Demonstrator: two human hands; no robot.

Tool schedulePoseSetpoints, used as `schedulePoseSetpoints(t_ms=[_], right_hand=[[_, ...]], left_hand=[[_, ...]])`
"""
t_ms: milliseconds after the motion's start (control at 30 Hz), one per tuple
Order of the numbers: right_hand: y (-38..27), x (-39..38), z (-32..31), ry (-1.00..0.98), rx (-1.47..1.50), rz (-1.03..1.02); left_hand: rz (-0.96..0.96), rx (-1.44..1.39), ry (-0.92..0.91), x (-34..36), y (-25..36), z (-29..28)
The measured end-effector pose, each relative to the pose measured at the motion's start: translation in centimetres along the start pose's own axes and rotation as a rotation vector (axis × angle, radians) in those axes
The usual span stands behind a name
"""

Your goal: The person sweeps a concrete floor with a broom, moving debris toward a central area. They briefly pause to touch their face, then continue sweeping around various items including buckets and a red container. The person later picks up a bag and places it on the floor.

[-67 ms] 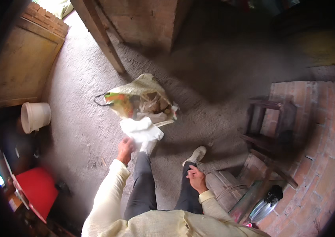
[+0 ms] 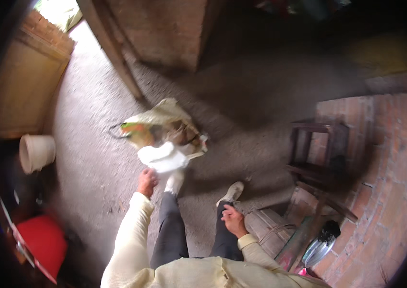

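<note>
My left hand (image 2: 147, 183) is closed, its fingers at the lower left edge of a white plastic bag (image 2: 164, 157), and it appears to grip that edge. The white bag hangs over the near side of a large open woven sack (image 2: 162, 114) on the floor. Inside the sack are brownish crumpled things and an orange and green patch, too blurred to name. My right hand (image 2: 234, 221) is held above my right leg, its fingers loosely bent and apart, with nothing in them.
A pale bucket (image 2: 38, 152) lies tilted at the left, above a red seat-like object (image 2: 44, 244). A dark wooden stool (image 2: 316, 146) stands at the right before a brick surface (image 2: 388, 158). Near my right hand are a wooden box (image 2: 268, 230) and a metal basin (image 2: 318, 252). A wooden post (image 2: 117, 57) rises ahead.
The whole view has shifted slightly, with the stool and bucket further left. Relative to the sack, my left hand and the white bag have barely moved. My right hand keeps its pose.
</note>
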State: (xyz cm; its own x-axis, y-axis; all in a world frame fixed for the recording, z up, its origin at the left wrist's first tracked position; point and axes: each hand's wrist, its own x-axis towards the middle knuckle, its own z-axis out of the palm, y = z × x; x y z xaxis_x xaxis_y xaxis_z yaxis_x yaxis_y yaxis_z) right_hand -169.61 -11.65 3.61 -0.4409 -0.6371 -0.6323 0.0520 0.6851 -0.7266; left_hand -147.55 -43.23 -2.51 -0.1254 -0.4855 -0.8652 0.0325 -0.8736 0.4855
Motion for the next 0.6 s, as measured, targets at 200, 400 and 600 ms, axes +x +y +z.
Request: schedulePoseSetpoints(t_ms=[200, 400, 600], right_hand=[[-4.0, -2.2, -0.9, -0.012, -0.046, -0.001], [-7.0, -4.3, -4.7, -0.049, 0.064, -0.007], [-14.6, -7.6, -14.7, 0.217, 0.068, -0.294]], left_hand=[[-0.124, 0.141, 0.052, 0.8, 1.3, -0.2], [-0.192, 0.294, -0.107, -5.9, 0.6, 2.5], [-0.4, 0.048, -0.529, -12.0, -4.4, 16.9]])
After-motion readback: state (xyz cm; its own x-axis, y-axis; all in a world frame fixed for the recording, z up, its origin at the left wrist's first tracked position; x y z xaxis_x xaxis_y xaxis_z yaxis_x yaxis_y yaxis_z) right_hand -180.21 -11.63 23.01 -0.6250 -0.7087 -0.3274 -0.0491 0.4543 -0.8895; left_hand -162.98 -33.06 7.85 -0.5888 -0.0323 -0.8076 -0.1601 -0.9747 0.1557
